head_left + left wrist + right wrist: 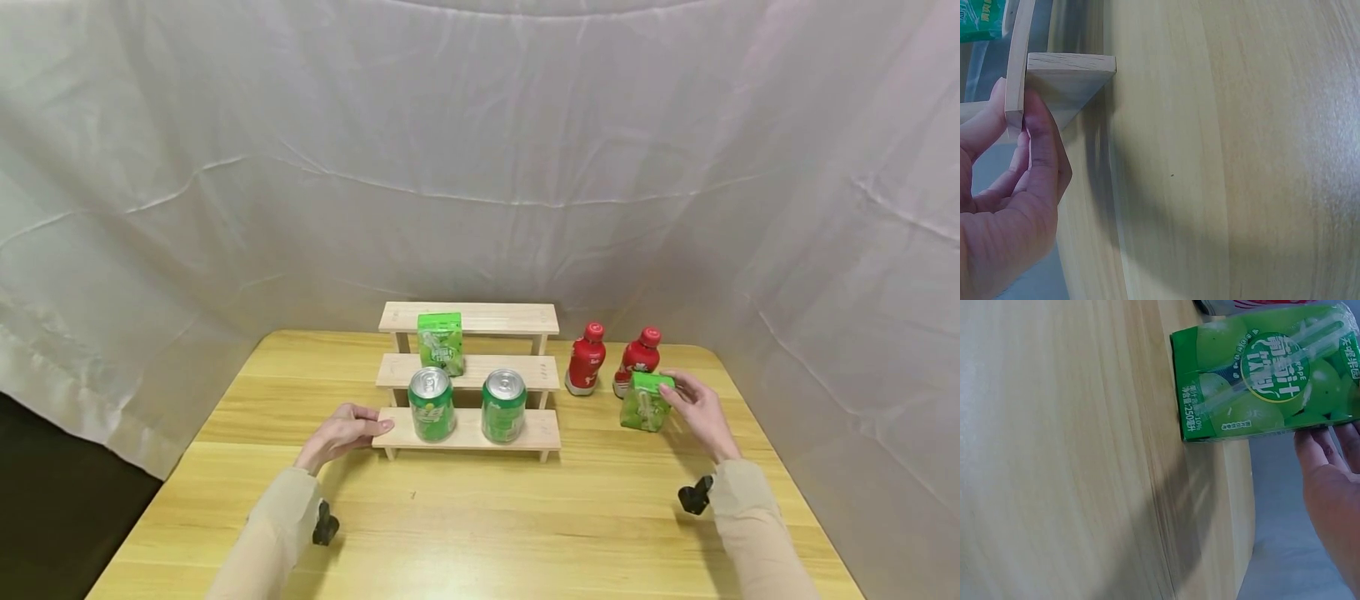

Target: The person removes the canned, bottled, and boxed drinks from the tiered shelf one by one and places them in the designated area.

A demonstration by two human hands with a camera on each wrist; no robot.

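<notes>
My left hand (347, 432) pinches the left end of the lowest board of a three-step wooden rack (468, 429), thumb above and fingers beneath, as the left wrist view (1029, 169) confirms. On the right, my right hand (699, 410) holds a green grape juice box (643, 404) near its top, thumb and fingers at its side; the right wrist view shows the carton's printed front (1266, 375). Two green cans, one left (432, 406) and one right (504, 407), stand on the lowest step. Another green juice box (441, 344) stands on the middle step.
Two red bottles, one nearer the rack (586, 360) and one behind the held carton (637, 360), stand right of the rack. The wooden table (480, 525) extends in front. A grey cloth (480, 167) hangs behind and along the sides.
</notes>
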